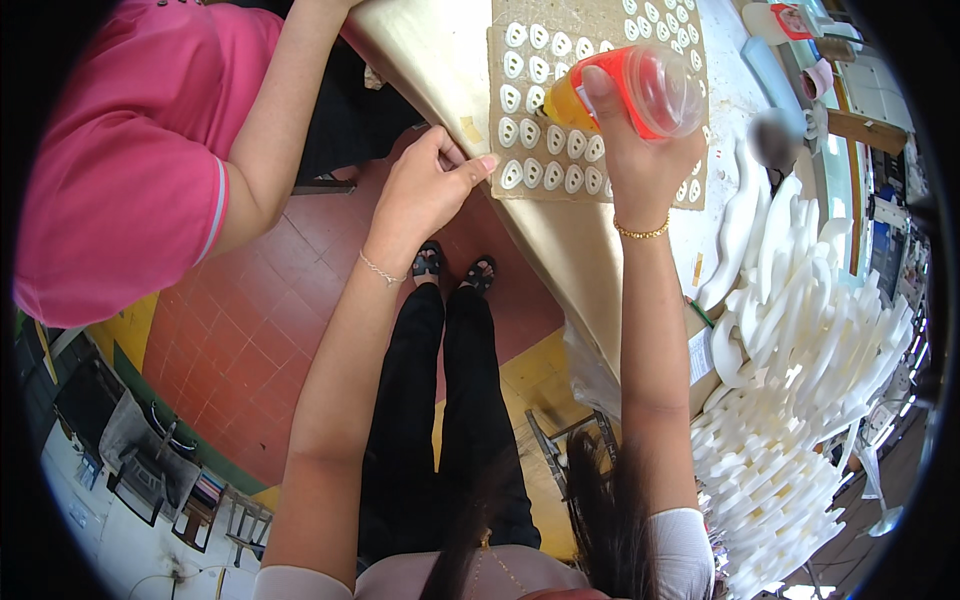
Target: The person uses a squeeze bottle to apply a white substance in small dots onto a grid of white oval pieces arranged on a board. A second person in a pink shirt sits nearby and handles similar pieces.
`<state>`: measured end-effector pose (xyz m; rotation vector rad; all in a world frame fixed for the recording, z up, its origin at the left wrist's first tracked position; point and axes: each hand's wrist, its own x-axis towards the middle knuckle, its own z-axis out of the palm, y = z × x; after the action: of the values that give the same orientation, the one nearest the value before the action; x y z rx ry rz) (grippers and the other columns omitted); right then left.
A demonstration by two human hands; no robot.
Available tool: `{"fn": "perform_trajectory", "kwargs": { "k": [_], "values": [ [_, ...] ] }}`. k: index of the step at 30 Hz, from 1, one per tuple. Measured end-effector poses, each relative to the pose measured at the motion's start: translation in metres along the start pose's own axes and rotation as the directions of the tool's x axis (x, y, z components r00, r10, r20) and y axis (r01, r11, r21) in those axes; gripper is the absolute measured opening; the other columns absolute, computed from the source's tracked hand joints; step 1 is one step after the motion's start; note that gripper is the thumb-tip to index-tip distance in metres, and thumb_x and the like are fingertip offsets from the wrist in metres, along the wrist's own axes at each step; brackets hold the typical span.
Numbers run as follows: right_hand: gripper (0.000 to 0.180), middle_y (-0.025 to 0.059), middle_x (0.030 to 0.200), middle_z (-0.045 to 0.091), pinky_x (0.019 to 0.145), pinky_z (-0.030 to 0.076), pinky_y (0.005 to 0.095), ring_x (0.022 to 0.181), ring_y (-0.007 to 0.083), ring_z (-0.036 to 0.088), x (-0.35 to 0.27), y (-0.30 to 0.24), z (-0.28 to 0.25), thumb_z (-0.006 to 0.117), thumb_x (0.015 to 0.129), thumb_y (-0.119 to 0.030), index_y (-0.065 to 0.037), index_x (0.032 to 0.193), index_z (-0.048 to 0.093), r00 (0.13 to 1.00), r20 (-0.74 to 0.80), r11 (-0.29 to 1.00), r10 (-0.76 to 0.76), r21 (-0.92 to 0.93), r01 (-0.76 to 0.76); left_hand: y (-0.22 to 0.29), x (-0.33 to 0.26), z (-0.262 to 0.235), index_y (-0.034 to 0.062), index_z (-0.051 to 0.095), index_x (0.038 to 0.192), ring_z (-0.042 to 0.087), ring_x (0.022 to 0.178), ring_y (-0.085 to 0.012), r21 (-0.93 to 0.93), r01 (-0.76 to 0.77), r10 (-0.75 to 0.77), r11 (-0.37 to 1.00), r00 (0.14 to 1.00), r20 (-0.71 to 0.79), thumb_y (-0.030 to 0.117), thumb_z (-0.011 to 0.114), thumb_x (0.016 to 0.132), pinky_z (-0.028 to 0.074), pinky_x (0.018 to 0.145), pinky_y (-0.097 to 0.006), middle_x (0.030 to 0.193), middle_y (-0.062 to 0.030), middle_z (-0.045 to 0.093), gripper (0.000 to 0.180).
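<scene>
My right hand [640,150] grips a tilted clear bottle [625,90] with orange liquid and a red band, its nozzle pointing down-left over a brown cardboard sheet [600,40]. The sheet carries rows of several small white foam rings [532,172]. My left hand [425,185] pinches the near left corner of that cardboard, thumb on top. The cardboard lies on a cream table [440,50].
A co-worker in a pink shirt [120,170] stands at the left, one bare arm [280,110] reaching to the table. A big heap of white foam strips [800,380] fills the right side. Red tiled floor [260,330] and my feet lie below.
</scene>
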<state>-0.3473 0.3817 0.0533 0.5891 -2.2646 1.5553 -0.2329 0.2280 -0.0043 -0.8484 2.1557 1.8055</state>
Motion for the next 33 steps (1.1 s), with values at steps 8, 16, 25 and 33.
{"fn": "perform_trajectory", "kwargs": {
  "k": [8,16,25,33],
  "values": [
    [0.033,0.0041,0.075,0.064,0.055,0.048,0.0274,0.063,0.0172,0.063,-0.004,0.0,0.009,0.087,0.066,-0.028,-0.006,0.084,0.071,0.992,0.038,0.993,-0.12,0.021,0.119,0.004,-0.001,-0.001,-0.0009,0.059,0.081,0.058,0.069,-0.0149,0.052,0.033,-0.032,0.998,0.999,-0.007,0.029,0.075,0.079,0.047,0.066,-0.03,0.075,-0.0083,0.065,0.034],
    [0.039,0.0042,0.082,0.069,0.064,0.052,0.0246,0.069,0.0121,0.065,0.012,0.004,0.012,0.087,0.068,-0.027,-0.002,0.09,0.067,0.934,0.138,0.912,-0.33,-0.211,0.353,0.007,-0.002,-0.002,-0.0011,0.06,0.083,0.059,0.07,-0.0171,0.058,0.031,-0.031,0.998,1.0,0.0,0.03,0.074,0.078,0.047,0.067,-0.031,0.075,-0.0088,0.064,0.035],
    [0.036,0.0026,0.084,0.068,0.071,0.05,0.0241,0.075,0.0097,0.062,0.02,-0.011,0.016,0.084,0.073,-0.025,-0.001,0.094,0.067,1.0,0.001,0.999,-0.032,0.042,0.031,0.004,0.0,-0.002,-0.0008,0.057,0.088,0.047,0.068,-0.0086,0.05,0.017,-0.019,0.999,0.999,0.043,0.022,0.073,0.084,0.042,0.062,-0.024,0.076,-0.0006,0.055,0.027],
    [0.035,0.0036,0.085,0.069,0.07,0.051,0.0256,0.075,0.0099,0.063,0.018,-0.004,0.028,0.083,0.075,-0.027,-0.001,0.094,0.069,0.996,0.052,0.995,0.072,0.059,-0.075,0.0,0.003,0.0,0.0002,0.057,0.088,0.046,0.068,-0.0073,0.038,-0.003,0.001,0.999,0.998,0.063,0.021,0.072,0.085,0.041,0.06,-0.022,0.075,0.0002,0.053,0.026]
  ]
}}
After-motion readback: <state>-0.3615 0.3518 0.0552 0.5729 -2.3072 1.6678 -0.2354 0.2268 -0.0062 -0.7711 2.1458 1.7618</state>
